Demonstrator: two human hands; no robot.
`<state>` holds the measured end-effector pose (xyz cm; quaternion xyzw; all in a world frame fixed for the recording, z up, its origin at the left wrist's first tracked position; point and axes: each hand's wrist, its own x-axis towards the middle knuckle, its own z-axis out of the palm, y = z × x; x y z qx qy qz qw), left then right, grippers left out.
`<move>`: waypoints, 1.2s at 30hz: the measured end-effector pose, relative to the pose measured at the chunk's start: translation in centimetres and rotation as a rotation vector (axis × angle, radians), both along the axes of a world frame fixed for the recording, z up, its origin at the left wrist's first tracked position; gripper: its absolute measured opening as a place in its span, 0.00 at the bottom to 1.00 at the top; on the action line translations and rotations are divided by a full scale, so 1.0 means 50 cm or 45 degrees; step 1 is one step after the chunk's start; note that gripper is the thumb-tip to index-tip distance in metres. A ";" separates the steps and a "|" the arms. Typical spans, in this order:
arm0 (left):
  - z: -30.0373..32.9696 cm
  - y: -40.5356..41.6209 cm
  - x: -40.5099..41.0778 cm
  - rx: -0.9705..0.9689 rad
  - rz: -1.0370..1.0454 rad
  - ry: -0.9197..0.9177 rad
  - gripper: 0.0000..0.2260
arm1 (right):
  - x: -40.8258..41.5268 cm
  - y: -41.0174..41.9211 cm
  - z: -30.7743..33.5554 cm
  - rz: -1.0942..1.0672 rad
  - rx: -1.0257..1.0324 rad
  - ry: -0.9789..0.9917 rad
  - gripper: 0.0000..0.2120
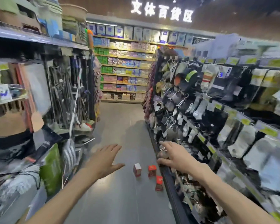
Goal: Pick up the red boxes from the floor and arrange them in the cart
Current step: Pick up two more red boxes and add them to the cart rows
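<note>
Three red boxes lie on the grey aisle floor ahead of me: one with a white top (137,169), a second (152,170) just right of it, and a third (159,183) nearer me, by the base of the right shelf. My left hand (104,160) is stretched forward above the floor, empty, fingers spread, left of the boxes. My right hand (173,156) is also extended with its fingers apart, over the lower edge of the right shelf, above and right of the boxes. No cart is in view.
A shop aisle runs forward between two shelf units. The left unit (60,97) holds hanging poles and a green bag (51,168). The right unit (200,110) carries hanging packets, and its dark base rail (171,188) borders the boxes. A stocked shelf wall (124,70) closes the far end.
</note>
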<state>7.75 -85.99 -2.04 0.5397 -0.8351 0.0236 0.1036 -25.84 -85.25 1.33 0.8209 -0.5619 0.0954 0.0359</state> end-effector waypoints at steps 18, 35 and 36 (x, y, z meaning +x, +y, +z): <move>-0.135 -0.842 -0.191 0.154 -0.209 -0.023 0.37 | -0.158 -0.715 -0.127 -0.222 0.133 -0.102 0.41; -0.449 -1.541 -0.316 0.440 -0.414 -0.095 0.37 | -0.247 -1.377 -0.423 -0.314 0.485 -0.092 0.38; -0.479 -1.589 -0.326 0.465 -0.437 -0.095 0.37 | -0.251 -1.424 -0.451 -0.323 0.506 -0.104 0.37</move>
